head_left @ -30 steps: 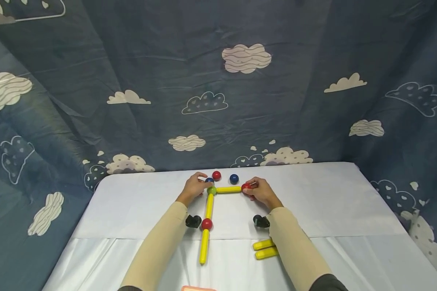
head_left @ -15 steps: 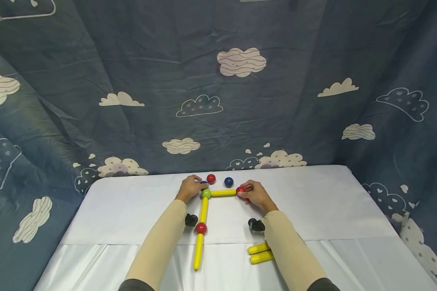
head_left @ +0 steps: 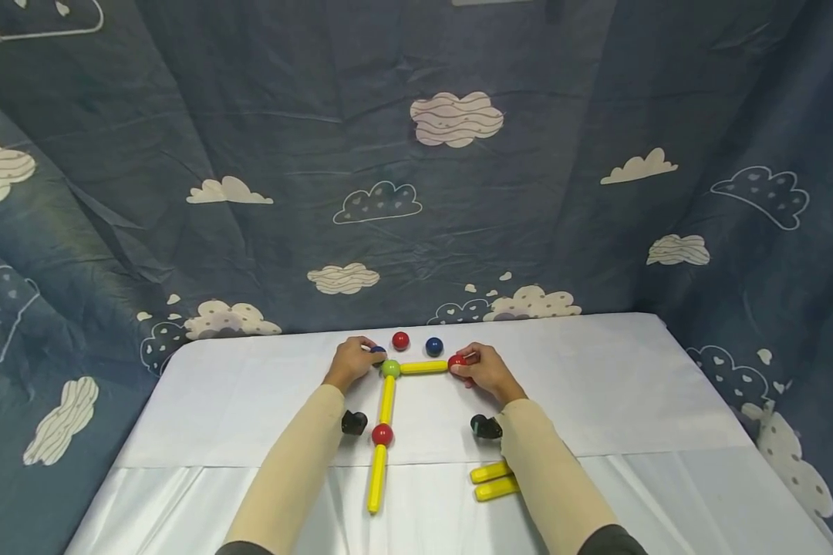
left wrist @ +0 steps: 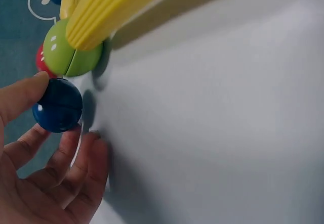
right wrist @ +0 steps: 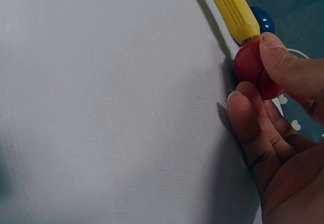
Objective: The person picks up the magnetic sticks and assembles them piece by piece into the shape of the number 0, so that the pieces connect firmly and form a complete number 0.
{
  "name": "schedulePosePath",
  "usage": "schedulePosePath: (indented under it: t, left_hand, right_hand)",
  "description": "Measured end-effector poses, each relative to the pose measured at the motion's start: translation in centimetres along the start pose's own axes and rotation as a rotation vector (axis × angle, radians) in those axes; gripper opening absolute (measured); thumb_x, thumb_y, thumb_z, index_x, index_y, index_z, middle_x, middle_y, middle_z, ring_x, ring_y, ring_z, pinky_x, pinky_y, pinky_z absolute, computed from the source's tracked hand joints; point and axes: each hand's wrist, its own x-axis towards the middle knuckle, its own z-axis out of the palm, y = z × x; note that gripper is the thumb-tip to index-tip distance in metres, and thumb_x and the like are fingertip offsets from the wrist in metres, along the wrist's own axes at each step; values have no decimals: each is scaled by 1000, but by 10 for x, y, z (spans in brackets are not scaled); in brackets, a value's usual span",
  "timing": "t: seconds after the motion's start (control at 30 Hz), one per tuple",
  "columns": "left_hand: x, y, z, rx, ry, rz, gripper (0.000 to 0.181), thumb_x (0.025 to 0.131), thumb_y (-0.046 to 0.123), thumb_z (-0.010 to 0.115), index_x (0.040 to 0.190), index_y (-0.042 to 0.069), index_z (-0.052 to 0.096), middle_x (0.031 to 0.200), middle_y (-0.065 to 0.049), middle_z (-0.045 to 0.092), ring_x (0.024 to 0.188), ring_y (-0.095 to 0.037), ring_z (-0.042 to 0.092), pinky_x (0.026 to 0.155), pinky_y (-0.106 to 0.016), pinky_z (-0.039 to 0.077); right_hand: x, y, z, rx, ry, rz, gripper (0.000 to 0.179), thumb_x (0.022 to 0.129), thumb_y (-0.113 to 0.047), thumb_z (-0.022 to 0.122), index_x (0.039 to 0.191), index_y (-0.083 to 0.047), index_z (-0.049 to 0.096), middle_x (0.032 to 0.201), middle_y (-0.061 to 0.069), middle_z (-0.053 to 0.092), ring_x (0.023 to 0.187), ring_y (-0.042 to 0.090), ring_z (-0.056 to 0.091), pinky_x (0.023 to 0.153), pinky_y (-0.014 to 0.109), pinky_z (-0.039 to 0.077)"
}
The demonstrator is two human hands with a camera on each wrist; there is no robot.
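Note:
Between thumb and fingers my left hand (head_left: 350, 361) pinches a dark blue ball (left wrist: 58, 105), right beside a green ball (left wrist: 63, 52). Two yellow rods meet at that green ball: one rod (head_left: 423, 368) runs right, another rod (head_left: 387, 399) comes toward me. The right-hand rod ends at a red ball (right wrist: 250, 62), which my right hand (head_left: 486, 372) holds by thumb and fingertips. The nearer rod reaches a second red ball (head_left: 382, 435), and from it a further yellow rod (head_left: 377, 479) points toward me.
Behind the joined pieces lie a loose red ball (head_left: 400, 341) and a loose blue ball (head_left: 434, 347). Two yellow rods (head_left: 491, 472) lie by my right sleeve, partly hidden under it. A dark patterned curtain (head_left: 382, 154) hangs behind the white-covered table (head_left: 597, 385).
My left hand has moved slightly left with the blue ball, away from the green ball's top. The right hand keeps holding the red ball. The head view has shifted a little.

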Motion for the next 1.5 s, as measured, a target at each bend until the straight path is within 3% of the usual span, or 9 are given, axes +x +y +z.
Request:
schedulePosePath:
  t: [0.27, 0.53, 0.77, 0.93, 1.2, 1.5]
  left_hand:
    - [-17, -13, -17, -5, -22, 55, 36, 86, 23, 72, 117, 9, 62, 107, -12, 59, 90, -23, 55, 72, -31, 49]
    - [-44, -17, -29, 69, -35, 192, 31, 80, 13, 76, 108, 8, 65, 102, -11, 63, 95, -25, 56, 82, -39, 47]
    - [-75, -22, -34, 98, -148, 202, 34, 79, 10, 78, 108, 11, 62, 109, -9, 63, 84, -18, 58, 74, -32, 51]
    - [-99, -27, -39, 108, -241, 251, 33, 78, 7, 79, 106, 13, 63, 107, -7, 62, 78, -17, 55, 68, -28, 50]
    - [-134, -39, -38, 92, -347, 377, 32, 76, 10, 82, 105, 11, 69, 99, -1, 60, 71, -16, 52, 60, -26, 46]
    - [-172, -59, -32, 80, -432, 527, 28, 80, 11, 78, 104, 20, 67, 100, 7, 57, 82, -8, 52, 70, -22, 48]
  right_hand:
    - [1, 2, -3, -8, -22, -18, 36, 85, -7, 73, 117, -1, 59, 105, 19, 58, 65, 17, 56, 58, 23, 50]
    - [7, 4, -17, -35, -26, -28, 37, 86, -8, 72, 118, 0, 57, 106, 19, 59, 66, 15, 57, 59, 23, 50]
    - [7, 2, -19, -23, -30, -8, 38, 86, -8, 72, 120, 0, 57, 106, 19, 58, 65, 16, 57, 58, 23, 50]
    - [6, 0, -17, -22, -45, -18, 39, 87, -8, 71, 121, 1, 55, 107, 21, 57, 67, 16, 57, 59, 23, 50]
    - [6, -2, -16, -27, -53, -9, 38, 88, -8, 70, 121, 1, 54, 108, 20, 57, 71, 16, 56, 59, 23, 50]
    - [3, -5, -3, -29, -64, -15, 38, 88, -9, 70, 121, 0, 54, 107, 20, 58, 69, 16, 56, 59, 22, 50]
